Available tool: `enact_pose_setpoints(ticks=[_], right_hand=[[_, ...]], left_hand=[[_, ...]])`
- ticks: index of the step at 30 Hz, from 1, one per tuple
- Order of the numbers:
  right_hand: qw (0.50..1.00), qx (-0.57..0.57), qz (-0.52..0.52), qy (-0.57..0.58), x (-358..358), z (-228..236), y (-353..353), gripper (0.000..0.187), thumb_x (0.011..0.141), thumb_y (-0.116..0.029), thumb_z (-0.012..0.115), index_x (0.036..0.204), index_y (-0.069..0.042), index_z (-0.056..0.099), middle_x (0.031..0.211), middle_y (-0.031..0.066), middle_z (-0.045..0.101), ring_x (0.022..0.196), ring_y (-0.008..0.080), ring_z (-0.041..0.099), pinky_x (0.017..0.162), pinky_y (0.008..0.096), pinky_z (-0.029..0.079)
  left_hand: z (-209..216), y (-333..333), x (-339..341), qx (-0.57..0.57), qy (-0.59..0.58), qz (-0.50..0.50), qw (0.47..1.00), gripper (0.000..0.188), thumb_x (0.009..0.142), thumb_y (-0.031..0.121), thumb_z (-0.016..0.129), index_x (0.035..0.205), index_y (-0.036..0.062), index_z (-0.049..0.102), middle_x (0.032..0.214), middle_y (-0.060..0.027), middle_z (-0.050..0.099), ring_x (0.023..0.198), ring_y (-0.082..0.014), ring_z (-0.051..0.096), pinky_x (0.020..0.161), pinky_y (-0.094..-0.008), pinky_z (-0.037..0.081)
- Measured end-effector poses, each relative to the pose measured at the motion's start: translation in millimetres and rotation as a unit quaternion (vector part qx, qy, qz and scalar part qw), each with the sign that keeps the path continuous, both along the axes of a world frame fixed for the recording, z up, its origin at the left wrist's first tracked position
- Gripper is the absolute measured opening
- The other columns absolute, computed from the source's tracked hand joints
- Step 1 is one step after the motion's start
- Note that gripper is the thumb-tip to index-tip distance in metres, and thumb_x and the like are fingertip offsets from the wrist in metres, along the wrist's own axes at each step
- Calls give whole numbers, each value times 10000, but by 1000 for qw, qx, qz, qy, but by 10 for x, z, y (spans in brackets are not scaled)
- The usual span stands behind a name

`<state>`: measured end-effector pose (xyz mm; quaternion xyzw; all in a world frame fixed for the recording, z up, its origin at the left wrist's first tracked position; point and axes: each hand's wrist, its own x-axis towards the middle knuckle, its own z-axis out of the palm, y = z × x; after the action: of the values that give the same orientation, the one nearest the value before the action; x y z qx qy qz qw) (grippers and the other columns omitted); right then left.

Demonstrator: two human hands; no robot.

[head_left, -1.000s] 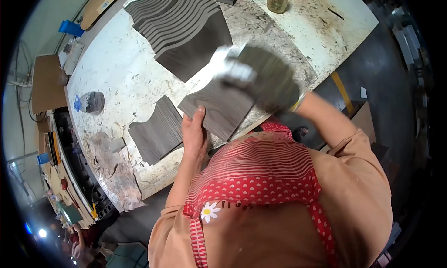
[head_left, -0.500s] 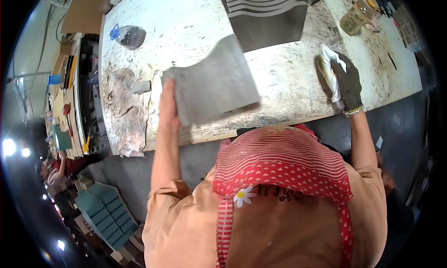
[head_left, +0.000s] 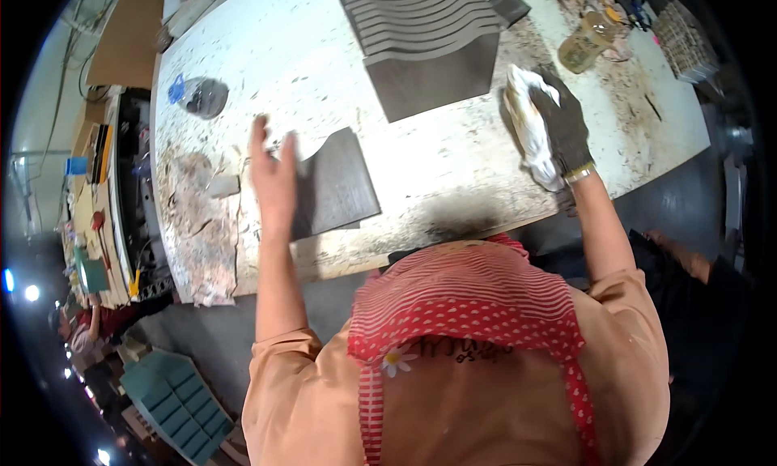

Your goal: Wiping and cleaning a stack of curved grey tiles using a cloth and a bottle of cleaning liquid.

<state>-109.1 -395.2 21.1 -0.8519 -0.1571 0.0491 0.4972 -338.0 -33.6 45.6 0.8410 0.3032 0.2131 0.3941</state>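
A flat dark grey panel point(head_left: 344, 182) with a curved far edge lies on the white worktable point(head_left: 267, 77), near its front edge. My bare left hand point(head_left: 273, 174) is over the panel's left side, slightly blurred, with fingers apart and nothing held. On the right, my right hand point(head_left: 564, 122) wears a dark work glove and is closed on a crumpled white cloth point(head_left: 530, 130) close to the tabletop. Beyond and between the hands stands a stack of similar grey panels point(head_left: 433, 77) with wavy edges.
A clear bottle with a blue cap point(head_left: 202, 97) lies at the left. Near it are a small grey block point(head_left: 222, 186) and a stained sheet point(head_left: 198, 231). A yellowish bottle point(head_left: 587, 43) and a wicker basket point(head_left: 684, 41) are at the far right.
My left hand has let go of the grey panel, which was raised and now lies on the table. The right hand keeps the cloth and is slightly farther forward. The whole view has shifted.
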Motion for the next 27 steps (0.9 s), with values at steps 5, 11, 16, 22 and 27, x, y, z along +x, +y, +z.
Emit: enact_pose_setpoints(ticks=[5,11,16,22,27], right_hand=[[989,-87,118,-15,488,-73,279,610,908,-355,613,1417,-61,449,1351,194,553,1217,343,547,1049,382,423],[988,26,149,-17,392,-265,282,537,905,-318,642,1337,-20,529,1235,193,632,1166,297,590,991,370,457],[991,82,99,43,202,244,214,471,898,-258,645,1312,-45,569,1204,163,650,1143,257,602,936,351,500],[875,-67,257,-405,-697,687,833,458,795,-120,657,1251,-104,617,1209,114,615,1112,244,587,901,385,520],[836,-159,321,-415,-516,719,800,408,816,-197,681,1215,-132,628,1249,110,593,1156,290,551,1021,439,436]], left_hand=[[-196,-947,953,-191,-66,-91,975,893,916,246,643,1509,-75,56,1557,-285,188,1427,-350,278,1161,-359,242],[-383,-1336,845,-178,-110,-119,971,795,896,125,647,1495,-56,155,1458,-248,358,1360,-306,367,1126,-369,288],[-373,-1267,771,-276,-80,-127,949,427,888,95,674,1272,-14,521,1111,-97,626,1027,-158,591,913,-287,468],[-507,-1434,668,-170,-90,-171,966,339,878,12,639,1209,-18,572,1050,-55,667,980,-148,626,889,-273,491],[-548,-1496,571,-240,-80,-158,955,371,867,23,682,1233,30,624,960,-49,673,810,-107,581,731,-250,481]])
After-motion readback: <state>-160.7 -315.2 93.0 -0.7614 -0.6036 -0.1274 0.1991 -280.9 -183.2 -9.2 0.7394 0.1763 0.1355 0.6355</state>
